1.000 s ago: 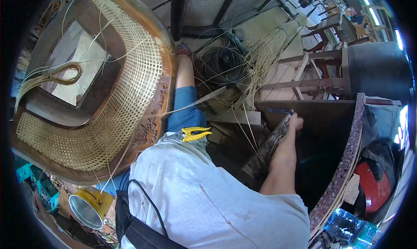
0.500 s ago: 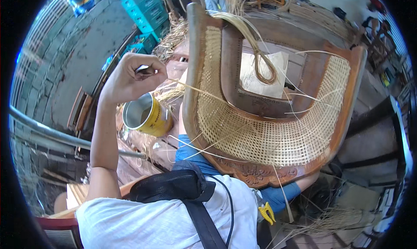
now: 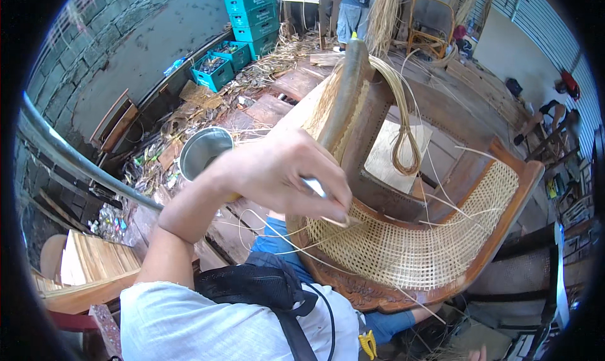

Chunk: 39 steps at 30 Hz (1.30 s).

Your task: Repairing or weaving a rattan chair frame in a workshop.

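My left hand (image 3: 293,178), slightly blurred, is closed in a pinch low over the left part of the woven cane panel (image 3: 428,254). A pale cane strand (image 3: 337,222) shows at its fingertips. Something shiny shows between thumb and fingers; I cannot make out its kind. The panel curves inside a carved brown wooden chair frame (image 3: 350,292), tilted across my lap. Loose strand ends stick out of the weave, and a looped hank of cane (image 3: 403,150) hangs over the frame. At the lower edge, fingertips show that may be my right hand (image 3: 479,353); the rest is hidden.
Left of the chair stands a metal bucket (image 3: 205,150). Teal crates (image 3: 252,14) are stacked by the wall, and cane scraps litter the floor. A person (image 3: 353,14) stands at the back. A dark chair (image 3: 523,269) is on the right, a metal pipe (image 3: 82,162) on the left.
My left hand has come from out beside the chair frame rightward and down over the weave, the strand drawn in with it. The view has shifted, and fingertips now show at the lower right.
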Each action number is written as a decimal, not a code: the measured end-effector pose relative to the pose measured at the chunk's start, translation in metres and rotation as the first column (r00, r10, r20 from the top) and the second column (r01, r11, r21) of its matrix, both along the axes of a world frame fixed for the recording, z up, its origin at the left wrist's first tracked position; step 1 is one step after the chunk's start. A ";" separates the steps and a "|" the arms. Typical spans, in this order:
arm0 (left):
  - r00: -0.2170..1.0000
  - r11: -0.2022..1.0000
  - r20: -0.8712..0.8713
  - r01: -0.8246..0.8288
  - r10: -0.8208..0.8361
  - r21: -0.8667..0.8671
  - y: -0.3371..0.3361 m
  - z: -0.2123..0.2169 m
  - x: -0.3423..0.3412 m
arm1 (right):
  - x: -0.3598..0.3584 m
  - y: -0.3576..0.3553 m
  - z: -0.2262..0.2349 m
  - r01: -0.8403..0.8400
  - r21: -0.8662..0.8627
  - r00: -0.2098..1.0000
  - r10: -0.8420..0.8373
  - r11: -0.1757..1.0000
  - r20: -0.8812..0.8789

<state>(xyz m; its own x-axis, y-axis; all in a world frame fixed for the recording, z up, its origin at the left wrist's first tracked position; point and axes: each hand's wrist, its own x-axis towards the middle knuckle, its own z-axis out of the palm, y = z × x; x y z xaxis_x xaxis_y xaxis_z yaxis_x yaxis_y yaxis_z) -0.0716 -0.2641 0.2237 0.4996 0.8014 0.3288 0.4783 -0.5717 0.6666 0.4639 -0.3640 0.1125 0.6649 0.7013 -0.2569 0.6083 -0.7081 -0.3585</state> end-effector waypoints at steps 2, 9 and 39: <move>0.981 0.984 0.081 0.174 -0.177 0.039 0.006 -0.009 0.017 | -0.085 0.048 -0.003 -0.250 0.321 0.811 0.379 0.914 -0.447; 0.966 0.963 0.007 -0.260 0.260 0.077 -0.001 0.002 -0.028 | -0.287 0.108 0.010 -0.427 0.721 -0.168 0.736 0.545 -0.656; 0.495 0.497 -0.044 -0.863 0.868 0.088 0.022 -0.007 -0.214 | -0.195 0.220 0.018 -0.631 0.511 0.142 0.735 0.583 -0.663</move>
<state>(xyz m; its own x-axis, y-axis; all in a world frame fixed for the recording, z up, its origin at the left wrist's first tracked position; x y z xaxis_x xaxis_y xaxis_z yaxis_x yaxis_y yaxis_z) -0.2858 -0.2417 0.2166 -0.4122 0.8299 0.3760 0.7960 0.1272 0.5918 0.2687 -0.1445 0.1308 -0.5444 0.8086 -0.2231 0.2602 -0.0901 -0.9614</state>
